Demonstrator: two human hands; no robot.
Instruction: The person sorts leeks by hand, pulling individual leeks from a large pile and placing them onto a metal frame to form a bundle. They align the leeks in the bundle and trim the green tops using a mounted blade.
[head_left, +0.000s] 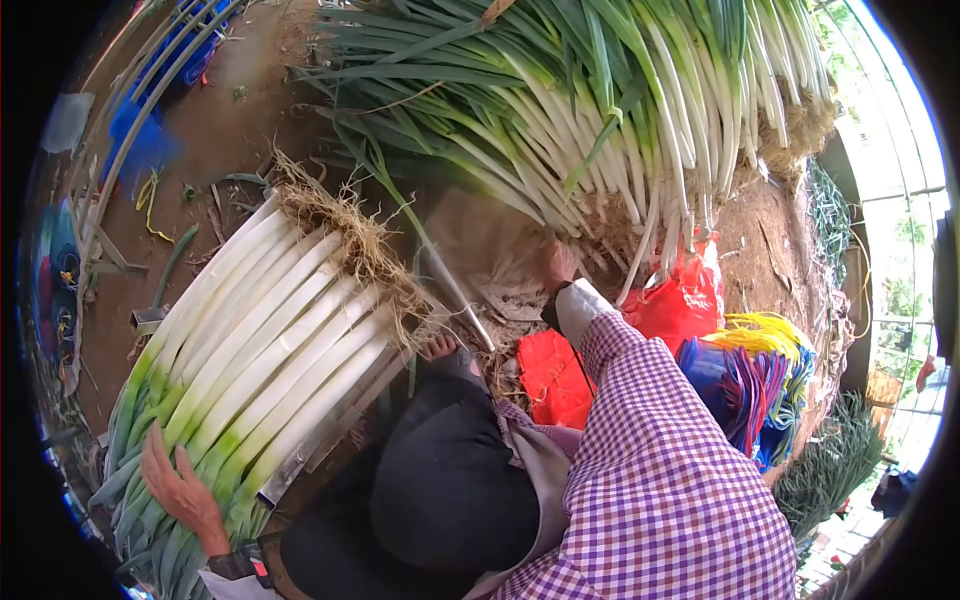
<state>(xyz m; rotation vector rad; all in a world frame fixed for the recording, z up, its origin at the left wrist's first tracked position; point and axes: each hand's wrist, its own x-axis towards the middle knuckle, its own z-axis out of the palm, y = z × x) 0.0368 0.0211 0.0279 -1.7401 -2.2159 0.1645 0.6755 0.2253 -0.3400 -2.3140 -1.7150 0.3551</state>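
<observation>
My left hand (185,497) lies with its fingers spread on the green part of a row of long green onions (265,340). Their white stems run up and to the right, ending in tangled brown roots (345,225). My right hand (562,264) reaches to the root end of a big heap of green onions (610,110); its fingers are mostly hidden, so a hold cannot be made out. A single green onion (450,275) lies slanted between the row and the heap, its white end pointing toward me.
Beside my right arm are a red plastic bag (685,290) and another red piece (553,378). Bundles of coloured ties (750,385) lie at right. A metal-edged stand (325,435) is under the row. My dark-clad knee (450,480) is in front. Yellow string (148,205) lies on the ground.
</observation>
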